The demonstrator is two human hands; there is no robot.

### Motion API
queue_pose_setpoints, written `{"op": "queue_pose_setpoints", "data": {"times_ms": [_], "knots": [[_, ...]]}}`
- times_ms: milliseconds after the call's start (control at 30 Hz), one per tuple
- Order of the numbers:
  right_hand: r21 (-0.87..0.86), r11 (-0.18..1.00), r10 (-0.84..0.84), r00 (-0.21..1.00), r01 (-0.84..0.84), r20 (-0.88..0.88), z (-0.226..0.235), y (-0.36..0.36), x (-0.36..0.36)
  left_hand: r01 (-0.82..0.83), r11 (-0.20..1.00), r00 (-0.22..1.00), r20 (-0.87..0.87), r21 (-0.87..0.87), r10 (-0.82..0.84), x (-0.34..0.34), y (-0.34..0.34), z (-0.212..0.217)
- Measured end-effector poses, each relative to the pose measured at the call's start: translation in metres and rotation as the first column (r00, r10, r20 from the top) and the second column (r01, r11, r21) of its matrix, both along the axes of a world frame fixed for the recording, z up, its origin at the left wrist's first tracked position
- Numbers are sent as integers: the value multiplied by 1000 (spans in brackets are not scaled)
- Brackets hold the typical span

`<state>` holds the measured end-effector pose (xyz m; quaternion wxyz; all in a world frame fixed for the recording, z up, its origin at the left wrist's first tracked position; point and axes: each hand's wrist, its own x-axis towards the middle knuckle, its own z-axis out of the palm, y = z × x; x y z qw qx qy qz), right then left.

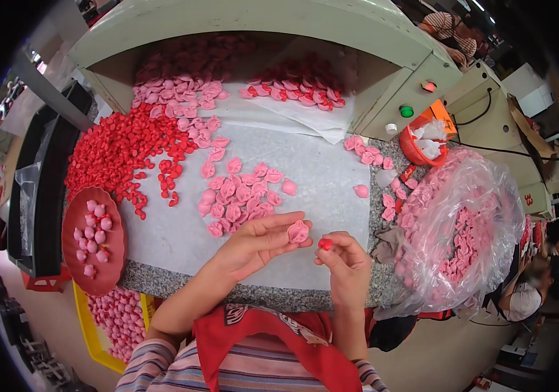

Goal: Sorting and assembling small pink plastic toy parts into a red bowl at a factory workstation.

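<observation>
My left hand [260,240] holds a pink cup-shaped piece [298,231] at its fingertips, with the hollow side facing up. Just to its right, my right hand [347,264] pinches a small red piece [324,244] between thumb and fingers. The two pieces are close but apart. Beyond my left hand, a loose cluster of similar pink pieces [243,196] lies on white paper [181,238]. A large heap of small red pieces [119,147] spreads over the left part of the paper.
A machine hood [260,19] arches over the back, with pink and red pieces under it. At left stands a red dish [74,261] of pink balls; below it, a yellow crate [100,349]. On the right are a plastic bag [488,255] of pink pieces and an orange-red bowl [413,155].
</observation>
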<state>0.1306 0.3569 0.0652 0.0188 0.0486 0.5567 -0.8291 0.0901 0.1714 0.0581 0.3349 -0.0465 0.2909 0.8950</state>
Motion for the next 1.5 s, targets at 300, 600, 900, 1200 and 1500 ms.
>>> {"op": "queue_pose_setpoints", "data": {"times_ms": [300,600,900,1200,1500], "knots": [[362,931,111,979,-43,-170,27,-25,-7,-63,948,933,-356,-313,-55,10,-23,10],[462,876,191,979,-137,-71,38,-31,-5,-65,935,954,-297,-347,-44,15,-21,8],[368,907,161,977,-203,143,29,-30,-2,-208,920,925,-373,-331,75,22,-9,12],[569,821,42,999,-50,27,19,-43,-5,-215,894,959,-259,-393,117,14,-3,6],[780,617,244,968,-105,-62,27,-30,-20,-126,881,942,-334,-455,-38,7,-13,-1]]}}
